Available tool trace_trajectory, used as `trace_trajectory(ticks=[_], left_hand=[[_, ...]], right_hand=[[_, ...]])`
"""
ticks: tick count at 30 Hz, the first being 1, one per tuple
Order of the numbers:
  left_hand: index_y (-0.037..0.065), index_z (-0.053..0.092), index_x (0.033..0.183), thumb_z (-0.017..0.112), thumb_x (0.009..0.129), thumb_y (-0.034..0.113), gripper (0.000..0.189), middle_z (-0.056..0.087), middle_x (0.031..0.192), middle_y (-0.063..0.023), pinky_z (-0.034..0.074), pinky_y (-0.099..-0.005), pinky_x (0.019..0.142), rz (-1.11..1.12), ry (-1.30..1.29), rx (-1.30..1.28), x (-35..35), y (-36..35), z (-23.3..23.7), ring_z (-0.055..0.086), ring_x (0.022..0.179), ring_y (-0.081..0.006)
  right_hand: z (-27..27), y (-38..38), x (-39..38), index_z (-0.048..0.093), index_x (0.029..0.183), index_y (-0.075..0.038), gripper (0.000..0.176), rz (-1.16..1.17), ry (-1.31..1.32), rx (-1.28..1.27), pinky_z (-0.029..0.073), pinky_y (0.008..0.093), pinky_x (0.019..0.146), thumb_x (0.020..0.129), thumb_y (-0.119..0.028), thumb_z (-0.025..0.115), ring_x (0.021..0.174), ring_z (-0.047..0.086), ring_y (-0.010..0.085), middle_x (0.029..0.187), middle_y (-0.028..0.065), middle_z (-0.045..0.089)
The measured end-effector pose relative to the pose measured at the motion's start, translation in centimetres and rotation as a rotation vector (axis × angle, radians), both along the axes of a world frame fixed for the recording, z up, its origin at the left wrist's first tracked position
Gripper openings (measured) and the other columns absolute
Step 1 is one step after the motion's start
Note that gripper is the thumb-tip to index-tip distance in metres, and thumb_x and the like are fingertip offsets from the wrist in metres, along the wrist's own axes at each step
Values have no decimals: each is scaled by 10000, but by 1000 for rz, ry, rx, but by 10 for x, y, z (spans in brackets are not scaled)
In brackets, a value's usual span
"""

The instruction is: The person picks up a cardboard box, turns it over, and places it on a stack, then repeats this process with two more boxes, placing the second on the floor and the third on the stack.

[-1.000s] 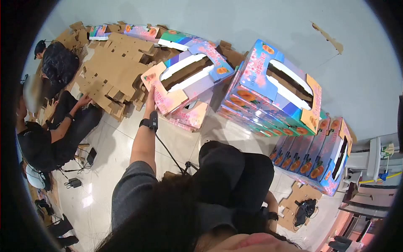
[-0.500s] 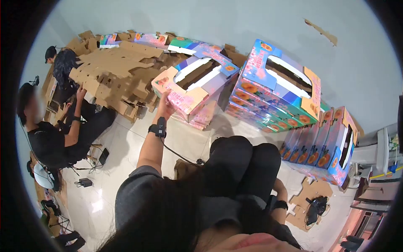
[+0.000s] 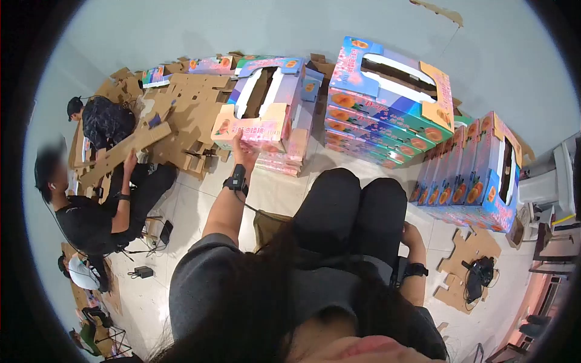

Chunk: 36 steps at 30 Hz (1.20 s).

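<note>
A printed peach-patterned cardboard carton (image 3: 279, 115) with an open slot in its top sits on a short stack of similar cartons (image 3: 284, 158). At its near left corner my left hand (image 3: 244, 152) grips the lower front edge, with the fingertips against the peach-coloured panel. My right hand (image 3: 413, 236) hangs beside my right knee, away from the cartons. Its fingers are partly hidden by the leg, and I see nothing held in it.
A tall stack of cartons (image 3: 387, 115) stands by the wall, and a row of cartons on edge (image 3: 466, 175) is to its right. Flat cardboard sheets (image 3: 193, 100) pile up at left. One seated person (image 3: 91, 218) holds a cardboard strip (image 3: 124, 154); another person (image 3: 109, 121) sits behind.
The carton under my left hand has turned to sit straighter over its stack. The view has shifted slightly. The seated person at left has raised a cardboard strip.
</note>
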<state>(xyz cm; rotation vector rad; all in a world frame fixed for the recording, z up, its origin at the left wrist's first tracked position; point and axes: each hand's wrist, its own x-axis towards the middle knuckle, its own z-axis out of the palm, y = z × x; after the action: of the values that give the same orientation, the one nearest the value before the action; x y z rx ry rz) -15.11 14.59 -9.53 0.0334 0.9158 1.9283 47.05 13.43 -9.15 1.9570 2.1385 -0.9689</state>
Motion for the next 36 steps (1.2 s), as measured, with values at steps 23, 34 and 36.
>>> trace_trajectory(ticks=[23, 34, 36], left_hand=[[185, 549, 1035, 723, 759, 381, 381, 555, 1036, 2, 422, -406, 921, -41, -107, -268, 22, -5, -60, 529, 967, -190], [191, 519, 1160, 712, 776, 421, 487, 542, 1085, -1, 424, -393, 953, -182, -20, -243, 25, -16, -71, 532, 1007, -181], [189, 516, 1126, 687, 806, 413, 427, 546, 1039, 9, 428, -418, 962, -239, -2, -219, 19, -13, -78, 540, 958, -179]], right_hand=[[8, -3, 2, 656, 1009, -66, 300, -59, -105, -113, 515, 399, 769, 794, -273, 636, 868, 661, 337, 866, 184, 684], [3, -1, 9, 644, 1023, -55, 316, -50, -147, -207, 505, 399, 830, 814, -292, 639, 948, 645, 348, 971, 213, 674], [-17, -3, 23, 645, 1023, -55, 316, -30, -129, -200, 504, 400, 832, 814, -292, 640, 950, 643, 353, 969, 214, 674]])
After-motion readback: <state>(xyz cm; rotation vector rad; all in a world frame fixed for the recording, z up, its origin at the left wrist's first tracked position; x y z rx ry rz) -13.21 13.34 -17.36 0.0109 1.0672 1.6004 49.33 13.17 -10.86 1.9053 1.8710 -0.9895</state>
